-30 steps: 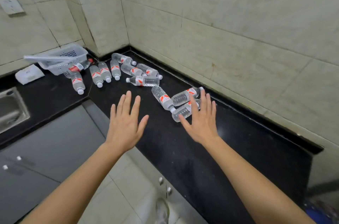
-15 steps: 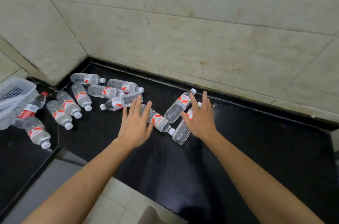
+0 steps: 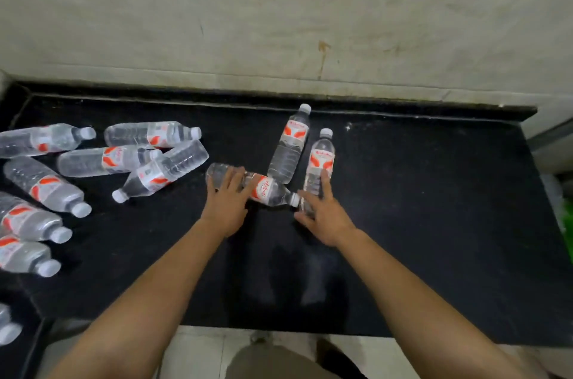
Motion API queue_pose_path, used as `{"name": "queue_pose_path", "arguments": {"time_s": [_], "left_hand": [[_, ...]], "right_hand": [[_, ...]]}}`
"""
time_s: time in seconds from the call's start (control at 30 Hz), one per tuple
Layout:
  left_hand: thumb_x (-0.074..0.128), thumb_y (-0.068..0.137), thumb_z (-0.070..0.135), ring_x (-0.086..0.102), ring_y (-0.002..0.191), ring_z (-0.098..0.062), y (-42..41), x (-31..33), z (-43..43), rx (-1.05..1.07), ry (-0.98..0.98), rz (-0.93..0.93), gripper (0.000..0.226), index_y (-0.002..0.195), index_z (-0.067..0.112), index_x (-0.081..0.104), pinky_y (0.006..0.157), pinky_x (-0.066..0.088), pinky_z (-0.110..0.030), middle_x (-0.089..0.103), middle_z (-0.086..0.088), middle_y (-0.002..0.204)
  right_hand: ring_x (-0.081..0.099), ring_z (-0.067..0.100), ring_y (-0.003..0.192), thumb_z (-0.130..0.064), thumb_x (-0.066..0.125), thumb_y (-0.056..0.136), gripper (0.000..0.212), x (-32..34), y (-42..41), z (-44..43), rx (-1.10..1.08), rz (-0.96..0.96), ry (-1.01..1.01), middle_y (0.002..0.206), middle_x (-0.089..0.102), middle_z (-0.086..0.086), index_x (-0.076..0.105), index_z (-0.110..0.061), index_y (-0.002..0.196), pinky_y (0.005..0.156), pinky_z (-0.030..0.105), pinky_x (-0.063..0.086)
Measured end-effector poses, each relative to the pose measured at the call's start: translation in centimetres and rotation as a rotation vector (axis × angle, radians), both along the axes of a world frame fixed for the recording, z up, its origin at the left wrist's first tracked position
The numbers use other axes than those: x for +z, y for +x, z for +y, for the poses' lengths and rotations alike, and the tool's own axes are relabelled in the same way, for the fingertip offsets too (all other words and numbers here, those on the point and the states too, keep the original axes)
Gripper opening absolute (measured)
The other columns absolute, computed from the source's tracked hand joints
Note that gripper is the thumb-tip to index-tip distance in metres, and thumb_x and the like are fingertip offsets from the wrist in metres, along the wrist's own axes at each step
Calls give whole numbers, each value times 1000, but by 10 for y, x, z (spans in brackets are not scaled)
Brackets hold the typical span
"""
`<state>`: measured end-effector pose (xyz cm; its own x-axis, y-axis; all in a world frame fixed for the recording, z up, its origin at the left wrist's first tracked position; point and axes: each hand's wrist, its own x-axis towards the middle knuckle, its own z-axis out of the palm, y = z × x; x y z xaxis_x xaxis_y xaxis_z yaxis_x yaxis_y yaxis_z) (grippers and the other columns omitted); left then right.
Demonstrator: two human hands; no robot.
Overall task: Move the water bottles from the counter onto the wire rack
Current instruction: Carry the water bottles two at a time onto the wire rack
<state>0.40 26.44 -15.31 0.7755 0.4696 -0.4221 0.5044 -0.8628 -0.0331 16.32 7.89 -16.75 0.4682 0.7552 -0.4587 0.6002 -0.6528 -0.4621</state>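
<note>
**Bottle pick-up at the counter: two hands, two bottles, rack out of sight**

Left hand (image 3: 228, 205): fingers spread, laid over the base end of a lying bottle (image 3: 266, 189); not yet curled under it. This bottle runs crosswise between the two hands, its cap pointing toward the right hand.

Right hand (image 3: 322, 214): fingers spread along the lower body of a second bottle (image 3: 321, 161), thumb out to the side; contact made, grip not yet wrapped. The bottle's cap points away from the person.

Third bottle (image 3: 290, 146): lies just beyond the hands, between them, touching or nearly touching the crosswise bottle.

Bottle cluster (image 3: 130, 158): well off to the left of the left hand, all on their sides on the black counter (image 3: 434, 223), several touching.

Wire rack: not visible from here.

Handling note, as a judgement: the step in hand is the grasp. Each hand should wrap round the bottle's middle before lifting. Thin clear plastic will dent and roll under a flat palm. The crosswise bottle's cap sits right beside the right hand's bottle, so lifting one first may nudge the other; raising both straight up together avoids it.
</note>
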Motion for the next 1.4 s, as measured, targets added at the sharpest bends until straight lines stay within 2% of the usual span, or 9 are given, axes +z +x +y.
{"name": "queue_pose_path", "arguments": {"time_s": [0.07,0.17,0.3,0.47,0.6,0.83,1.03,1.27,1.4], "left_hand": [[78,82,15,46,132,-46,-4,-14,1,-45,67,-97,74,149,18,47,110,35,-64,51,-25,139],[84,77,18,59,100,-44,-6,-15,-4,-57,123,-152,64,136,9,59,93,50,-57,59,-24,111],[52,98,49,46,120,-36,-6,-3,-9,57,83,-77,65,151,17,34,98,42,-47,43,-17,136],[57,91,59,47,120,-35,-10,6,-17,159,-7,-59,66,139,15,51,96,45,-46,44,-17,132],[57,91,61,50,118,-34,-11,9,-28,183,-26,-51,66,132,10,56,93,48,-43,47,-17,131],[52,91,66,61,105,-30,-17,8,-53,244,-82,-52,67,121,6,60,86,48,-38,56,-15,119],[55,91,63,65,100,-31,-6,10,-62,278,-126,-42,63,112,4,64,79,47,-34,66,-15,111],[63,85,62,68,101,-29,8,4,-83,443,-284,-41,59,108,8,68,75,43,-28,71,-11,108],[67,86,54,65,94,-25,3,-9,-86,606,-471,-76,48,103,9,66,75,47,-29,69,-11,107]], "right_hand": [[51,41,127,-35,62,98,33,-4,-10,2,-105,-34,60,167,-22,5,56,-26,130,100,42,49],[53,41,114,-22,59,99,18,-3,-22,3,-168,-156,31,169,-13,8,57,-20,117,86,40,50],[52,40,112,-16,58,94,30,-2,-36,-27,-93,-209,28,169,-10,6,52,-21,123,83,41,50],[53,39,111,-35,58,87,64,0,-53,-83,-69,-242,-107,166,-1,6,32,-21,144,91,47,51],[61,39,96,-55,68,79,67,-10,-52,-91,-163,-445,-49,150,37,16,42,-13,123,89,50,53],[55,36,113,-39,78,76,68,2,-2,-88,-519,-190,-142,123,57,13,32,-14,119,89,42,47],[62,26,93,-39,84,69,70,14,-13,-123,-603,137,-51,107,61,3,29,-24,110,78,37,50],[29,33,144,-33,79,75,109,-1,-37,-100,-268,-291,-252,159,22,17,8,-9,155,118,47,28],[45,31,128,-41,76,78,118,-5,-35,-85,-247,-354,-289,143,37,16,-4,-5,157,108,44,38]]}}
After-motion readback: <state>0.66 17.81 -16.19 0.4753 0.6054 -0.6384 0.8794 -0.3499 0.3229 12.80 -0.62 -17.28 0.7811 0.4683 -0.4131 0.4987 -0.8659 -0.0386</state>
